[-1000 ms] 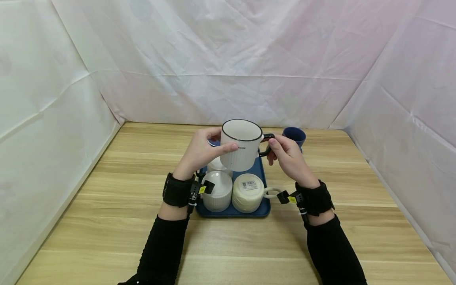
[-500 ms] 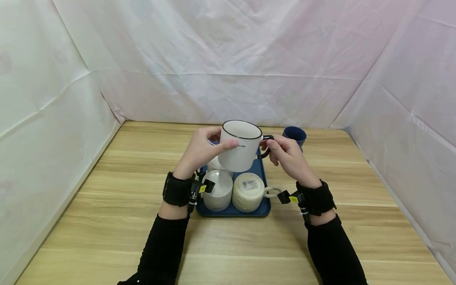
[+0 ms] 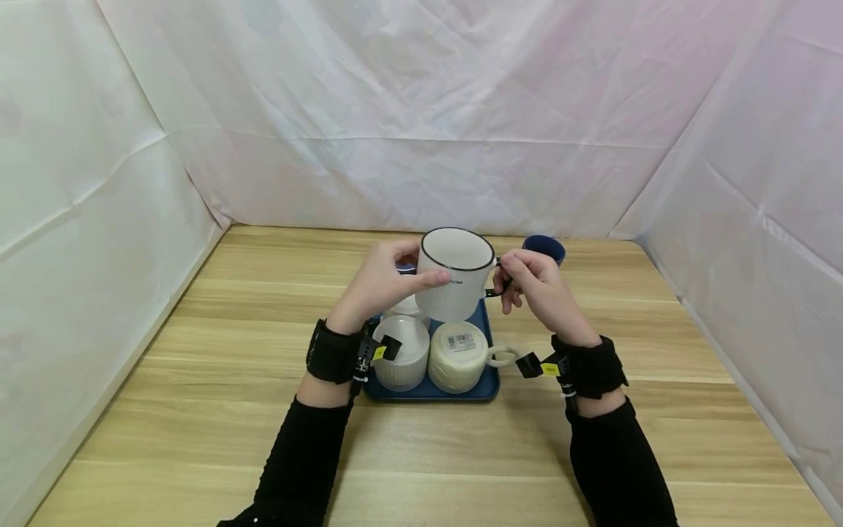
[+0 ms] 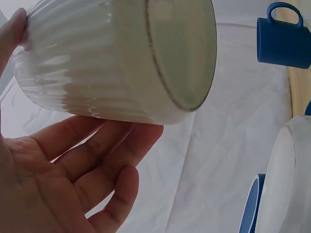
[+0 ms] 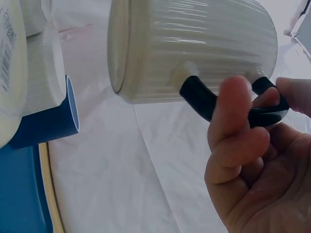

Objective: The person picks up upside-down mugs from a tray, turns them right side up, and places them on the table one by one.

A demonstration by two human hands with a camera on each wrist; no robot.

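A white ribbed mug [image 3: 456, 274] with a black rim and black handle is held in the air above the blue tray [image 3: 428, 389], tilted a little. My left hand [image 3: 385, 282] grips its side, thumb in front and fingers behind; the left wrist view shows the mug [image 4: 121, 58] from below, resting on my fingers [image 4: 87, 155]. My right hand [image 3: 535, 285] pinches the black handle [image 5: 214, 104]. On the tray stand a white ribbed cup [image 3: 402, 351] and a cream mug [image 3: 459, 355], both upside down, with more white cups behind them.
A dark blue mug [image 3: 544, 249] stands on the wooden table [image 3: 197, 410] just past my right hand; the left wrist view also shows the blue mug [image 4: 284, 41]. White sheets wall the table at the back and both sides.
The mug has dropped a little, shifted slightly right and tipped. Both hands moved with it and keep their hold.
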